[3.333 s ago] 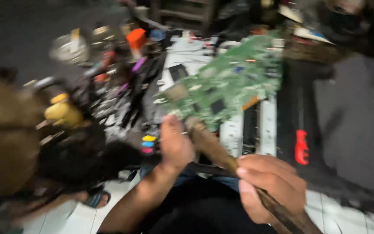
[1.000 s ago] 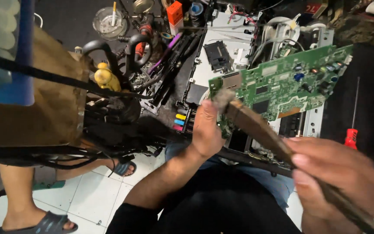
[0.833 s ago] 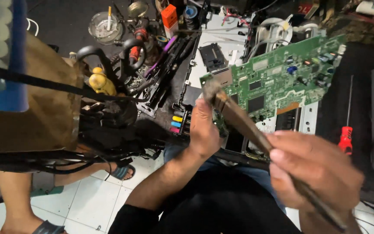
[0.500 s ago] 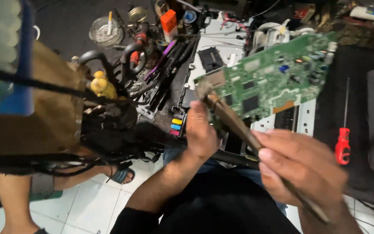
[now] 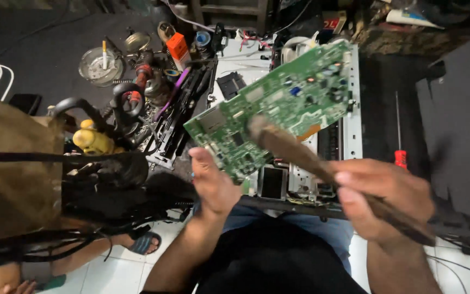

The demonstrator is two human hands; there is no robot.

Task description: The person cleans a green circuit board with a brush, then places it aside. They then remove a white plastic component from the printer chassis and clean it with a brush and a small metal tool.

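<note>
While my left hand (image 5: pixel 213 182) is gripping the green circuit board (image 5: pixel 278 111), my right hand (image 5: pixel 384 198) is clenching the brush (image 5: pixel 295 149), sweeping mid-board, the rest unbrushed

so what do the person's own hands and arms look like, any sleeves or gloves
Both the left hand and the right hand are bare: no gloves, rings or watch visible. The forearms are uncovered too, with no sleeves reaching them in view.

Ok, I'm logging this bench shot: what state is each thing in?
Circuit board: lifted, tilted, held at its lower edge by the left hand.
Brush: gripped in the right hand, tip on the board.
Screwdriver: lying flat, untouched.
Printer frame: opened up, under the board.
</note>
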